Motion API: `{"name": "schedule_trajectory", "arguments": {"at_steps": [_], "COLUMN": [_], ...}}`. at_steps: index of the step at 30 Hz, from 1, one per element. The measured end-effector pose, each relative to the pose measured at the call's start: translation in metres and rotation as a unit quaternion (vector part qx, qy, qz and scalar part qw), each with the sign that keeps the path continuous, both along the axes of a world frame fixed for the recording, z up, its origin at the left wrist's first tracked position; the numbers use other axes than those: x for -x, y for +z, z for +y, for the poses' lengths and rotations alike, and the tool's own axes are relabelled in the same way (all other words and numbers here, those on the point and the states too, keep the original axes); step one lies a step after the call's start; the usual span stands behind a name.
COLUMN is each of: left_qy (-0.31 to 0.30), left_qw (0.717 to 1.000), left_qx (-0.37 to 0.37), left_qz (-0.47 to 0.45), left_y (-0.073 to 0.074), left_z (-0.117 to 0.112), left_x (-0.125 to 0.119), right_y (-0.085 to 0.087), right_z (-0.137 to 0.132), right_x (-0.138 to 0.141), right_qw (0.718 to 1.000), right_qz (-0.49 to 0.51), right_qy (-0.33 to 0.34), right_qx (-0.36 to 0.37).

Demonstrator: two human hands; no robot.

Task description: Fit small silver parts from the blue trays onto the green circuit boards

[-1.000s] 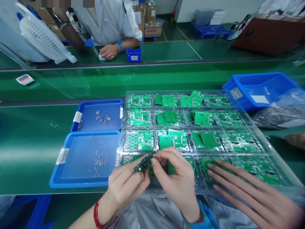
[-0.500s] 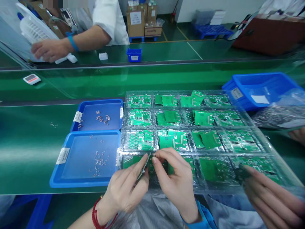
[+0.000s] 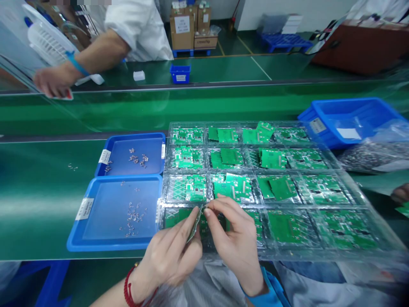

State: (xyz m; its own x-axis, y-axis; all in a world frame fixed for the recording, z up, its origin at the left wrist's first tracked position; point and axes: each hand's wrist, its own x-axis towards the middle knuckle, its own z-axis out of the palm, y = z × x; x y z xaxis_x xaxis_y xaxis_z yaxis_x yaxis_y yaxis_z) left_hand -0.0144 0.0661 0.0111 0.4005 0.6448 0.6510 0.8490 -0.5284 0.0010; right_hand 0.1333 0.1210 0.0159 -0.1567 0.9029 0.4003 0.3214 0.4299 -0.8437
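Note:
My left hand (image 3: 175, 247) grips a circuit board (image 3: 194, 224) tilted nearly on edge, over the near left part of a clear compartment tray (image 3: 275, 207). At the board's upper edge, my right hand (image 3: 233, 234) pinches with thumb and forefinger; a tiny metal part seems to be between them, too small to name. Green boards (image 3: 195, 187) lie in the tray's compartments, some stacked askew. To the left, a near blue tray (image 3: 105, 230) and a far blue tray (image 3: 153, 140) hold small scattered metal parts (image 3: 134, 217).
A blue bin (image 3: 358, 104) stands at the back right, beside a plastic bag of small dark parts (image 3: 370, 155). A few loose bits (image 3: 73, 167) lie on the green table. Across the bench a co-worker's hand (image 3: 53, 81) reaches down; another person's hand (image 3: 401, 194) is at the right edge.
The hand at right has withdrawn from the tray to the right edge. The co-worker's hand opposite has moved down onto the small white-and-red item. My hands have barely moved.

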Motion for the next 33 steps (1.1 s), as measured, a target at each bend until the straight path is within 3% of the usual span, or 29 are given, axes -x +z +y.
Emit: {"name": "schedule_trajectory", "arguments": {"at_steps": [14, 20, 28, 33], "left_qy": [-0.002, 0.010, 0.034, 0.032], "left_qw": [1.000, 1.000, 0.977, 0.972], "left_qx": [-0.006, -0.002, 0.010, 0.020], "left_qz": [-0.014, -0.026, -0.208, -0.232], "left_y": [-0.013, -0.018, -0.014, -0.007], "left_z": [0.000, -0.003, 0.006, 0.005], "left_x": [-0.002, -0.002, -0.012, -0.012], "right_y": [-0.004, -0.002, 0.005, 0.013], "right_z": [-0.008, -0.005, -0.007, -0.007], "right_x": [0.006, 0.005, 0.001, 0.000], "right_qw": [0.997, 0.999, 0.996, 0.994], "right_qz": [-0.035, -0.023, -0.069, -0.084], "right_qy": [-0.048, -0.037, -0.040, -0.042], "right_qx": [-0.052, -0.024, -0.034, -0.049]}}
